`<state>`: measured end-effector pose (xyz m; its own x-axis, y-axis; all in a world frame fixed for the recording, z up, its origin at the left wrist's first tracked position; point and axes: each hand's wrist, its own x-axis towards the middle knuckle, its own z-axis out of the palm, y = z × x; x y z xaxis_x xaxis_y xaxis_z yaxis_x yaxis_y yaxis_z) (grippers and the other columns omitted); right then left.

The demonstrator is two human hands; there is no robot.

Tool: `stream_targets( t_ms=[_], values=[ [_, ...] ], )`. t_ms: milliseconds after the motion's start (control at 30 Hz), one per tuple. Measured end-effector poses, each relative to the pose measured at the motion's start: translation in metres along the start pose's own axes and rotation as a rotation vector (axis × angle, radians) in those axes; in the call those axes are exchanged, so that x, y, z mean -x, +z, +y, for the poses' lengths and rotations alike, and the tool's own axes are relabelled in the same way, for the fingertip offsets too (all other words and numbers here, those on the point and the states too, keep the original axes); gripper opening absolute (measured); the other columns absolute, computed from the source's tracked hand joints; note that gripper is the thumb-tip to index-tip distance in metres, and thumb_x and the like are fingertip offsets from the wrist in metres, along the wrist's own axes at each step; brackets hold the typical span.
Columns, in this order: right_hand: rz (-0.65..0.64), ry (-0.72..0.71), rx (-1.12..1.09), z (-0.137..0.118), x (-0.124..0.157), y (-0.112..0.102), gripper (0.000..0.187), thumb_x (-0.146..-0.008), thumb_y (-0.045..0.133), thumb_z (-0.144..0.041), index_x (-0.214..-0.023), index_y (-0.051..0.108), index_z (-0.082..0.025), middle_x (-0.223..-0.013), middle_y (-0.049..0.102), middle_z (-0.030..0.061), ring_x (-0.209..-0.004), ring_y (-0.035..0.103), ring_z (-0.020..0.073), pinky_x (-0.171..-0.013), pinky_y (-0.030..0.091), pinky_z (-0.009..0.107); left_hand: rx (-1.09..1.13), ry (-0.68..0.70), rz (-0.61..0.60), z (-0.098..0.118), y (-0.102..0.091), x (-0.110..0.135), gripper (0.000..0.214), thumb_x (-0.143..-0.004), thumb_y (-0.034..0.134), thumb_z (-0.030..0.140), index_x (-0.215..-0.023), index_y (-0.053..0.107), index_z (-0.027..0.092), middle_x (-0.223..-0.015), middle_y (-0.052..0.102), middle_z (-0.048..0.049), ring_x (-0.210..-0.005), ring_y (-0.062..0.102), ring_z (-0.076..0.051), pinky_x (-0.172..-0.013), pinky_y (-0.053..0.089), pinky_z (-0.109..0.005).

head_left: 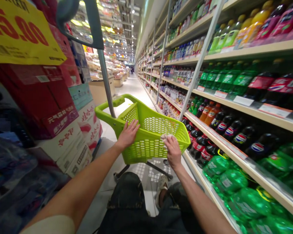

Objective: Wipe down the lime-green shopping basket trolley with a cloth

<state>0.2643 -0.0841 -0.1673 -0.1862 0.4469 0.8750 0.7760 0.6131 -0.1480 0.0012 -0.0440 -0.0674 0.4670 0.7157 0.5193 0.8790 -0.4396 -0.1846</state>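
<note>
In front of my knees stands a lime-green shopping basket cart (158, 131) with perforated sides and a grey upright handle (104, 74). My left hand (129, 132) lies on its near upper rim, fingers stretched out and nothing held. Against the near side wall, toward the right end, my right hand (173, 149) is closed on a crumpled white cloth (164, 137). Most of the cloth is hidden under the fingers, so I cannot tell whether it is fabric or tissue.
Shelves of soda bottles (244, 76) line the right side, with large green bottles (246, 198) at the bottom. Stacked drink cartons (29, 94) and a yellow price sign (24, 35) crowd the left. A white-tiled aisle (130, 84) runs ahead.
</note>
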Motion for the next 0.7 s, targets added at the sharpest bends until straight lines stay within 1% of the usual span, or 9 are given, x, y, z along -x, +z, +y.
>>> stream_targets(
  t_ms=[67,167,233,333,433,467,600,633,700],
  values=[
    [-0.001,-0.031,0.023,0.001,-0.005,0.005,0.039,-0.081,0.035,-0.004,-0.110,0.057,-0.019,-0.122,0.052,0.0079,-0.125,0.031,0.0203,-0.101,0.030,0.048,-0.025,-0.001,-0.014,-0.004,-0.001,0.008,0.052,-0.078,0.032,0.010,-0.130,0.033,0.012,-0.141,0.026,-0.0083,-0.132,0.013,-0.021,-0.107,0.008,-0.046],
    [-0.090,-0.146,0.027,-0.003,0.011,0.016,0.033,-0.083,0.037,-0.005,-0.104,0.059,-0.018,-0.113,0.058,0.0081,-0.120,0.039,0.0180,-0.096,0.038,0.043,-0.040,0.011,-0.043,-0.008,-0.003,0.018,0.056,-0.077,0.031,0.008,-0.133,0.028,0.014,-0.142,0.024,-0.0062,-0.132,0.011,-0.019,-0.107,0.009,-0.044],
    [-0.122,-0.186,0.003,-0.010,0.015,0.020,0.033,-0.084,0.037,-0.006,-0.105,0.059,-0.019,-0.113,0.058,0.0071,-0.119,0.040,0.0172,-0.094,0.040,0.041,-0.047,0.012,-0.040,-0.010,-0.003,0.026,0.057,-0.077,0.031,0.007,-0.133,0.027,0.014,-0.142,0.024,-0.0056,-0.132,0.010,-0.019,-0.107,0.009,-0.044],
    [-0.070,-0.131,-0.040,-0.020,-0.010,0.019,0.036,-0.084,0.035,-0.006,-0.111,0.055,-0.020,-0.120,0.053,0.0064,-0.124,0.032,0.0184,-0.100,0.033,0.046,-0.063,-0.002,-0.027,-0.009,-0.002,0.038,0.057,-0.076,0.031,0.006,-0.133,0.028,0.012,-0.142,0.023,-0.0067,-0.132,0.010,-0.019,-0.107,0.009,-0.045],
    [-0.017,-0.102,-0.065,-0.024,-0.031,0.023,0.034,-0.085,0.036,-0.007,-0.109,0.057,-0.018,-0.123,0.051,0.0082,-0.126,0.028,0.0197,-0.102,0.028,0.050,-0.085,-0.027,-0.027,-0.005,0.000,0.049,0.056,-0.077,0.032,0.007,-0.133,0.029,0.012,-0.142,0.023,-0.0078,-0.132,0.012,-0.020,-0.107,0.010,-0.047],
    [-0.028,-0.111,-0.068,-0.025,-0.029,0.026,0.032,-0.085,0.036,-0.007,-0.106,0.058,-0.017,-0.121,0.052,0.0091,-0.126,0.030,0.0199,-0.101,0.029,0.049,-0.091,-0.037,-0.026,-0.004,0.001,0.052,0.056,-0.076,0.032,0.007,-0.132,0.029,0.012,-0.142,0.023,-0.0079,-0.132,0.013,-0.020,-0.106,0.010,-0.048],
    [-0.150,-0.189,-0.075,-0.031,0.001,0.035,0.028,-0.084,0.038,-0.007,-0.096,0.062,-0.016,-0.110,0.060,0.0097,-0.118,0.041,0.0199,-0.095,0.038,0.046,-0.099,-0.035,-0.026,-0.006,0.003,0.062,0.056,-0.076,0.032,0.007,-0.131,0.031,0.012,-0.141,0.024,-0.0083,-0.132,0.014,-0.019,-0.106,0.012,-0.047],
    [-0.167,-0.196,-0.080,-0.035,0.002,0.035,0.028,-0.084,0.038,-0.007,-0.097,0.062,-0.016,-0.111,0.059,0.0095,-0.118,0.041,0.0200,-0.095,0.038,0.046,-0.097,-0.032,-0.029,-0.007,0.004,0.065,0.056,-0.076,0.032,0.007,-0.131,0.031,0.011,-0.141,0.024,-0.0087,-0.132,0.014,-0.020,-0.107,0.013,-0.047],
    [-0.162,-0.180,-0.100,-0.043,-0.010,0.034,0.031,-0.085,0.036,-0.007,-0.104,0.059,-0.017,-0.117,0.055,0.0085,-0.122,0.036,0.0198,-0.098,0.035,0.047,-0.091,-0.042,-0.035,-0.009,0.006,0.070,0.056,-0.075,0.032,0.007,-0.131,0.032,0.011,-0.140,0.025,-0.0098,-0.132,0.014,-0.020,-0.107,0.014,-0.046]
  ],
)
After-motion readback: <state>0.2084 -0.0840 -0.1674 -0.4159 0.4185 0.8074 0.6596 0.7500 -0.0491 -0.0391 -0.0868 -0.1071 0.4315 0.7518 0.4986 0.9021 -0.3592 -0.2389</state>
